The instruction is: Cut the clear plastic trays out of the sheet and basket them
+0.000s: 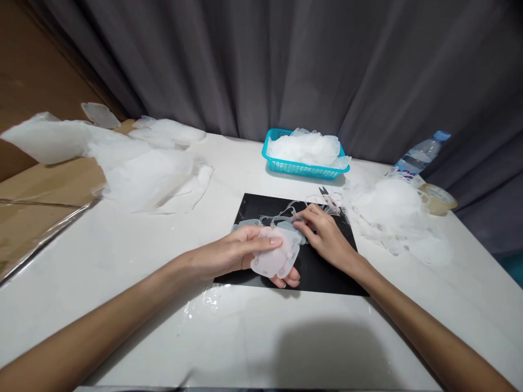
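My left hand [241, 253] is closed round a small translucent white plastic piece [275, 256], thumb on top and fingers under it, just above the black mat [322, 275]. My right hand [322, 234] rests on the mat beside it, its fingers pinched on a thin clear strip [286, 215] that trails from the piece. Small scissors [324, 191] lie at the mat's far edge, partly hidden by trimmings.
A turquoise basket [304, 167] of white pieces stands at the back. A heap of clear trimmings [388, 209] lies to the right, with a tape roll [437, 197] and a water bottle [419, 155]. White sheets [143, 171] pile up at the left over cardboard [36, 190].
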The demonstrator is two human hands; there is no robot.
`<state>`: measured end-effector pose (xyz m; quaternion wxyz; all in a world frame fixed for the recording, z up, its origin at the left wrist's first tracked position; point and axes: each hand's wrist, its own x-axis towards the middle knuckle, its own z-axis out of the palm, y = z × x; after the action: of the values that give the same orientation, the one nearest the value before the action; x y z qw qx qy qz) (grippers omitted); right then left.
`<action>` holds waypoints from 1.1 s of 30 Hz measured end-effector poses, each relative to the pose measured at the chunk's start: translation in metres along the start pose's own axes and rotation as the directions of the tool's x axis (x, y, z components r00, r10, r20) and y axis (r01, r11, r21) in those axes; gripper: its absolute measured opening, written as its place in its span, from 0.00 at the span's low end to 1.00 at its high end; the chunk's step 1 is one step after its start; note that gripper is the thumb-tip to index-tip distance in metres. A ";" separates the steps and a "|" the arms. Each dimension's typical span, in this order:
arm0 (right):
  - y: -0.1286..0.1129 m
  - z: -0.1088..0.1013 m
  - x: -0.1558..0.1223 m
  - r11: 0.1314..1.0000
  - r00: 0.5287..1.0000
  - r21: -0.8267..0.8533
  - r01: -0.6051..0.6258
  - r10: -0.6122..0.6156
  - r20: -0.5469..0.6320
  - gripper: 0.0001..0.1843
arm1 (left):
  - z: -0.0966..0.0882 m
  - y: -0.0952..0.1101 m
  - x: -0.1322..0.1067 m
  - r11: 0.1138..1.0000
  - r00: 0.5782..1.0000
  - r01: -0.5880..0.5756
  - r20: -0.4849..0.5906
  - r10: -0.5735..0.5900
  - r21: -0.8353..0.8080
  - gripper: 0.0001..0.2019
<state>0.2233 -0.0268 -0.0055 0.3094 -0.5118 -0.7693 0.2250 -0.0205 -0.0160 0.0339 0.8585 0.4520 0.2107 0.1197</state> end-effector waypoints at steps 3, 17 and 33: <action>0.001 -0.005 0.007 0.990 0.970 0.118 -0.071 0.097 -0.224 0.09 | -0.002 -0.002 0.001 1.000 1.000 -0.019 0.007 0.019 -0.001 0.12; 0.045 -0.111 0.021 0.938 0.376 0.329 0.112 0.266 -0.888 0.18 | -0.003 0.000 0.001 0.996 0.995 -0.084 -0.057 0.082 -0.029 0.18; 0.154 -0.189 -0.061 0.455 0.552 -0.364 -0.813 0.403 -0.730 0.19 | -0.013 -0.004 0.008 0.981 0.994 -0.094 -0.064 0.084 -0.170 0.39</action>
<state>0.4741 -0.0202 0.0108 0.1985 -0.8776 -0.4181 -0.1247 -0.0196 -0.0062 0.0221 0.8820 0.3811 0.2033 0.1885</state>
